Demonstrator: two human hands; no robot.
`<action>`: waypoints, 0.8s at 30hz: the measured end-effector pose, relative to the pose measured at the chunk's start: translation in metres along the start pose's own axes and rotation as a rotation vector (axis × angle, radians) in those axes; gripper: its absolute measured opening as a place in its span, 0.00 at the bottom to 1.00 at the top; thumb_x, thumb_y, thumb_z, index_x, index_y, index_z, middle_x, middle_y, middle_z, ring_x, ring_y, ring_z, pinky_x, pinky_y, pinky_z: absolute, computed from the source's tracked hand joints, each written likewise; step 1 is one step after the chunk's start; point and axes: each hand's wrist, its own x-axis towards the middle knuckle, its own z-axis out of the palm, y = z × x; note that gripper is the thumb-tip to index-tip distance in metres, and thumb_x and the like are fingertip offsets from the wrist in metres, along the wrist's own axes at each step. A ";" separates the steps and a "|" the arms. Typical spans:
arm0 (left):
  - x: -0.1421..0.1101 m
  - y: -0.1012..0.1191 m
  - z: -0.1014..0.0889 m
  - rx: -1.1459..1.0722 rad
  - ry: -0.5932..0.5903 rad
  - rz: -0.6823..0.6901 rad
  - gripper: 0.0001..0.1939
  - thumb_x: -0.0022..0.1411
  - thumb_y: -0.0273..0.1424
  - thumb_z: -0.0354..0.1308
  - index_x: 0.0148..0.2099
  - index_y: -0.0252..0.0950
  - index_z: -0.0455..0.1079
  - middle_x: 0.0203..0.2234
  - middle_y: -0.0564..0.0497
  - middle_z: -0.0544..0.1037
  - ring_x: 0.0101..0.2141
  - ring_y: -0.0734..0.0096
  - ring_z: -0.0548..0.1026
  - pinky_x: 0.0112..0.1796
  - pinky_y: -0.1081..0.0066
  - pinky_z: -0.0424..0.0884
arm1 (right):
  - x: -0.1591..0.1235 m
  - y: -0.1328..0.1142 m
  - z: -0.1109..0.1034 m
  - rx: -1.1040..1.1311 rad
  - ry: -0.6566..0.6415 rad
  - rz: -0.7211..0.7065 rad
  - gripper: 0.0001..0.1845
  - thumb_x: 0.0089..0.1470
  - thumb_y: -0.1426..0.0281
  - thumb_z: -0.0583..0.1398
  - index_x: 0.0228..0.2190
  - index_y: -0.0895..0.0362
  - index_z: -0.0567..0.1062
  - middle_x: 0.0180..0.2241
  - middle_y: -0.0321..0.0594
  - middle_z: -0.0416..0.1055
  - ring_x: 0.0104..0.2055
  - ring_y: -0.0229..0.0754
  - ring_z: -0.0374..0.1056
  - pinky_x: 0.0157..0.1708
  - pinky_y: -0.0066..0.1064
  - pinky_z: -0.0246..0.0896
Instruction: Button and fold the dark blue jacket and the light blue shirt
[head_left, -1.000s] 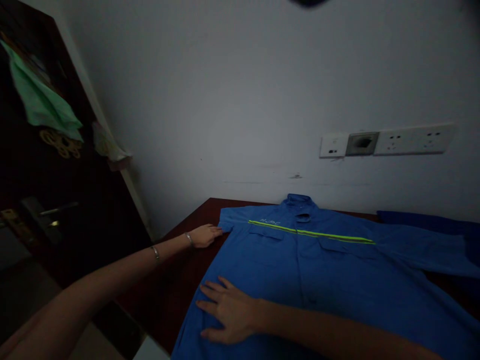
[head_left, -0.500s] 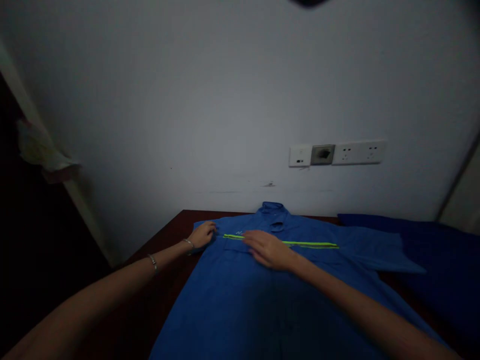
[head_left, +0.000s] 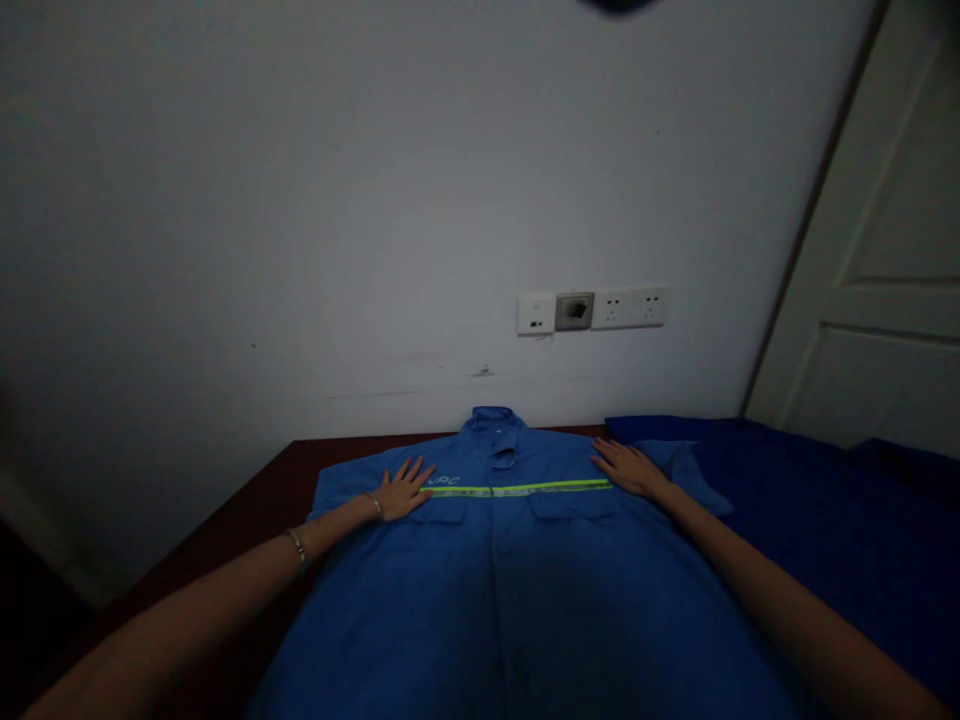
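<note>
The right hand (head_left: 630, 468) has moved across to the far shoulder. In the head view, both hands lie flat — fingers spread, gripping nothing — on the blue shirt (head_left: 450, 580), atop the table (head_left: 259, 500). It looks light, soft and floppy — best held by both shoulders.

Shirt (head_left: 450, 590) lies on table (head_left: 251, 500), collar (head_left: 493, 418) at the far edge, next to wall (head_left: 375, 200) behind. Left hand (head_left: 403, 492) on the shirt's upper left, right hand (head_left: 626, 468) on its upper right near the sleeve (head_left: 694, 478). That sleeve overlaps cloth (head_left: 817, 530), which sits right of the shirt. Sockets (head_left: 628, 308) on the wall, above and right of the collar. Door (head_left: 892, 370) right of the wall, behind the cloth
</note>
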 end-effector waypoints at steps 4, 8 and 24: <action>0.000 0.003 -0.002 0.007 -0.012 -0.026 0.32 0.62 0.49 0.32 0.65 0.45 0.38 0.64 0.46 0.37 0.61 0.47 0.37 0.49 0.35 0.44 | 0.003 -0.006 -0.006 -0.032 -0.011 0.036 0.32 0.58 0.56 0.41 0.59 0.60 0.54 0.61 0.44 0.47 0.62 0.48 0.42 0.58 0.46 0.38; 0.001 0.011 -0.003 0.002 0.071 -0.028 0.31 0.62 0.48 0.35 0.64 0.41 0.44 0.63 0.43 0.43 0.61 0.48 0.43 0.51 0.39 0.47 | 0.006 -0.031 -0.018 0.005 0.053 0.008 0.31 0.58 0.59 0.43 0.57 0.63 0.56 0.61 0.50 0.48 0.62 0.48 0.45 0.58 0.44 0.40; 0.096 0.054 -0.043 -0.582 0.568 -0.127 0.10 0.54 0.27 0.54 0.37 0.32 0.75 0.35 0.47 0.78 0.39 0.67 0.74 0.44 0.71 0.65 | 0.077 -0.177 -0.051 0.297 0.242 -0.207 0.19 0.50 0.63 0.57 0.43 0.59 0.72 0.45 0.46 0.70 0.49 0.45 0.64 0.48 0.31 0.55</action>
